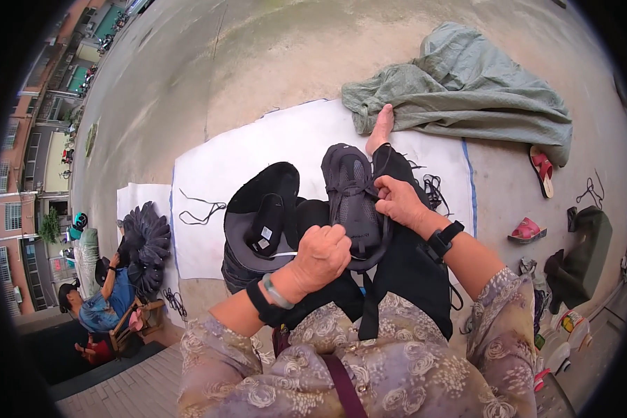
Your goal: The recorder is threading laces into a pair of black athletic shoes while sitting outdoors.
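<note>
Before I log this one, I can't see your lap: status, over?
Left hand pinching a thin needle-like tool. Right hand gripping the dark shoe upper on the lap. Stack of black insoles beside it, nothing blocking.

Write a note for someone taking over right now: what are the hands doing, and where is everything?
Left hand: fist closed, pulling a thin white cord.
Right hand: fingers pinch the dark shoe upper on the lap.
Stack of dark uppers sits to its left, above the white sheet.
Done: cannot tell.
Left: the cord is not pulled through yet.
</note>
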Motion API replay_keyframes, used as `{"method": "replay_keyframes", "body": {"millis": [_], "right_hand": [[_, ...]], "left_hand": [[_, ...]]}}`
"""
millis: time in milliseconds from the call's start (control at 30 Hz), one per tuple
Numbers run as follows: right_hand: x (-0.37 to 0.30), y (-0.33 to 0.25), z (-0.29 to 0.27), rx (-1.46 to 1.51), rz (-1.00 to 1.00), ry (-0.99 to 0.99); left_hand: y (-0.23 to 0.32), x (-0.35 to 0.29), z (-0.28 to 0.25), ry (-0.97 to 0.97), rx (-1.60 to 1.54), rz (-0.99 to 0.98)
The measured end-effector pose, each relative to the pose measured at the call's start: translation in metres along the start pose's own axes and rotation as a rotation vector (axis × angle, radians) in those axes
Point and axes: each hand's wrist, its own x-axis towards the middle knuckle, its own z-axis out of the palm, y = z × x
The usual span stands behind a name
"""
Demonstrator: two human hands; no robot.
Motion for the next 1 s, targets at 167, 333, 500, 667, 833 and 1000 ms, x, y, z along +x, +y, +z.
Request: {"method": "replay_keyframes", "body": {"millis": [167,333,500,667,833,1000], "right_hand": [[0.002,-0.009,0.006,-0.007,0.017,-0.022],[-0.001,-0.024,0.007,-0.187,-0.027,-0.030],[-0.002,-0.039,0.010,-0.467,-0.380,0.102],[0.010,-0.054,0.032,-0.433,-0.418,0.266],[0.020,-0.066,0.045,-0.552,-0.480,0.267],[0.026,-0.070,0.046,-0.900,-0.684,0.215]], "left_hand": [[-0.004,-0.177,-0.066,-0.505,-0.245,-0.568],[0.024,-0.259,-0.078,-1.123,-0.387,-0.715],[-0.001,-0.140,-0.047,-0.303,-0.597,-0.567],[-0.039,-0.004,0.001,0.251,-0.476,-0.627],[-0.054,0.025,0.031,0.186,-0.282,-0.666],[-0.059,0.028,0.032,0.036,-0.377,-0.746]]}}
